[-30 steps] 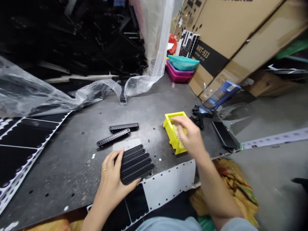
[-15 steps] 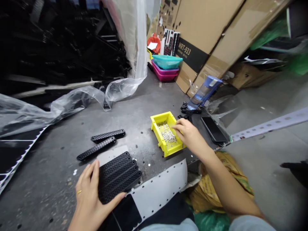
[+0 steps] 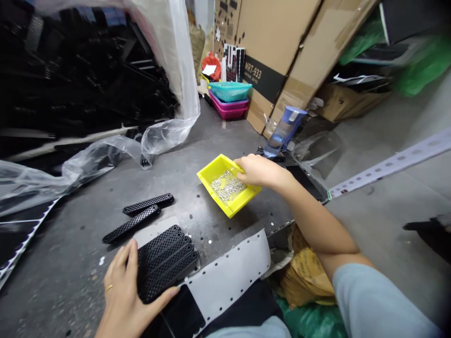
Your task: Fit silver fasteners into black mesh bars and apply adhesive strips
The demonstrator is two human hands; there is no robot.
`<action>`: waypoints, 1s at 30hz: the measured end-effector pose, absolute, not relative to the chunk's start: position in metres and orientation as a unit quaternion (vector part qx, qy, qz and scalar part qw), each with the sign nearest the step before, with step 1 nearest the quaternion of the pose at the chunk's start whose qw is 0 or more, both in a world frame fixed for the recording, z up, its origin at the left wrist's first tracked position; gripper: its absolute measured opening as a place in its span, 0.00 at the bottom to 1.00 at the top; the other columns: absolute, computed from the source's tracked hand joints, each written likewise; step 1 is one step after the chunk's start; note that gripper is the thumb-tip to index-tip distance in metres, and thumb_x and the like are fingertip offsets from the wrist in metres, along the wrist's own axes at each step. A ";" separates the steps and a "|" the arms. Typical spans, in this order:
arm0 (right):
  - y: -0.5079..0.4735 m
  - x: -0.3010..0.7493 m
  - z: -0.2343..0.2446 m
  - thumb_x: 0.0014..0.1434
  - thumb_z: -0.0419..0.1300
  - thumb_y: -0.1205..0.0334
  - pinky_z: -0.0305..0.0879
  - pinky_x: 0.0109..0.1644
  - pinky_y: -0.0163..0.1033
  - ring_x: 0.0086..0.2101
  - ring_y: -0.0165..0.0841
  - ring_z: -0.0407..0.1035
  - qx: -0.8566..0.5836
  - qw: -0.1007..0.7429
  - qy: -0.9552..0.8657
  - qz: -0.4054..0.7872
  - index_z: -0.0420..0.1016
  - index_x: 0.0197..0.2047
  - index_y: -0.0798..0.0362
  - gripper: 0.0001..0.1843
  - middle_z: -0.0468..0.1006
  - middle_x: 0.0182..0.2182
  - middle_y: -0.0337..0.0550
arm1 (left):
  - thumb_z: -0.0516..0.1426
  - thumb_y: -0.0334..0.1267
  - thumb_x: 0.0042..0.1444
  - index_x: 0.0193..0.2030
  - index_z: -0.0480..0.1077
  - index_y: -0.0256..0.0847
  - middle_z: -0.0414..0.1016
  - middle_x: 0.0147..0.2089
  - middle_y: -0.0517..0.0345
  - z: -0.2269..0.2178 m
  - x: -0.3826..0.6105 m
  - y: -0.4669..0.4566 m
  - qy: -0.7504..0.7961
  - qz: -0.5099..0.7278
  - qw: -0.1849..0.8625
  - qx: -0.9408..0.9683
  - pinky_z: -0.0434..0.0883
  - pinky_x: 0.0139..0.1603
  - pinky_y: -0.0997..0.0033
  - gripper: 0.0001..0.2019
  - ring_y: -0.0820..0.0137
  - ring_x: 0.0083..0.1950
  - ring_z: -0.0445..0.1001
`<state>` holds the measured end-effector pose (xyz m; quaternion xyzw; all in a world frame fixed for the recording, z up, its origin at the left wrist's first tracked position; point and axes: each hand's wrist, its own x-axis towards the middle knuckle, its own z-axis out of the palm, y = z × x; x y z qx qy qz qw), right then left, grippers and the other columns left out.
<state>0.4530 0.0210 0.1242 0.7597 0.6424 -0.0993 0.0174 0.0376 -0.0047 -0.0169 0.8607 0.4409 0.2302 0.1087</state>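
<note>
My right hand (image 3: 259, 170) is closed on the right wall of a yellow parts bin (image 3: 215, 165), which is tilted with its opening turned toward me. Small shiny metal pieces (image 3: 227, 185) lie in it, too small to name. My left hand (image 3: 123, 286) is wrapped round the left end of a row of several black textured plastic bars (image 3: 169, 258), fingers along the far side and thumb along the near side. Its palm hides part of the row. Beyond that row lie two more black bars (image 3: 132, 224), apart from the hand.
A white sheet with black dots (image 3: 232, 270) hangs over the near table edge. Behind the bin stand a water bottle (image 3: 282, 134), a dark phone (image 3: 305, 180) and stacked baskets (image 3: 230, 101). Clear plastic film (image 3: 98, 155) and a large carton (image 3: 271, 47) border the table.
My right hand has gone from over the bin's contents to gripping its wall. The bin has tilted and its metal pieces have spread. My left hand stays at the bars; the view has shifted.
</note>
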 end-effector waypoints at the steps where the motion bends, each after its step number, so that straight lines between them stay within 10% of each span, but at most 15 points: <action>1: 0.022 0.453 0.126 0.59 0.60 0.65 0.68 0.41 0.41 0.38 0.42 0.79 0.760 0.020 0.642 -0.100 0.82 0.47 0.55 0.15 0.85 0.37 0.52 | 0.61 0.64 0.54 0.81 0.35 0.42 0.51 0.76 0.32 -0.016 0.037 -0.005 0.440 0.231 0.109 0.861 0.55 0.71 0.25 0.59 0.32 0.74 0.55; 16: -0.058 0.442 0.053 0.69 0.57 0.59 0.71 0.54 0.50 0.52 0.49 0.76 0.796 -0.071 0.597 -0.073 0.53 0.75 0.52 0.35 0.80 0.52 0.56 | 0.62 0.64 0.53 0.81 0.32 0.43 0.51 0.75 0.33 -0.021 0.034 -0.006 0.443 0.220 0.116 0.861 0.57 0.69 0.24 0.60 0.31 0.73 0.55; 26: 0.011 0.415 0.023 0.52 0.70 0.66 0.70 0.57 0.54 0.50 0.49 0.71 0.716 -0.046 0.686 -0.126 0.70 0.66 0.54 0.37 0.72 0.52 0.57 | 0.64 0.62 0.54 0.81 0.29 0.45 0.48 0.77 0.34 -0.013 0.036 -0.016 0.450 0.214 0.156 0.853 0.55 0.71 0.26 0.61 0.34 0.76 0.51; 30: 0.019 0.422 0.016 0.58 0.64 0.68 0.69 0.56 0.49 0.49 0.46 0.70 0.724 -0.032 0.678 -0.123 0.75 0.57 0.55 0.23 0.71 0.50 0.55 | 0.67 0.61 0.52 0.80 0.27 0.47 0.45 0.78 0.34 -0.015 0.035 -0.023 0.460 0.205 0.189 0.843 0.54 0.72 0.25 0.64 0.34 0.77 0.48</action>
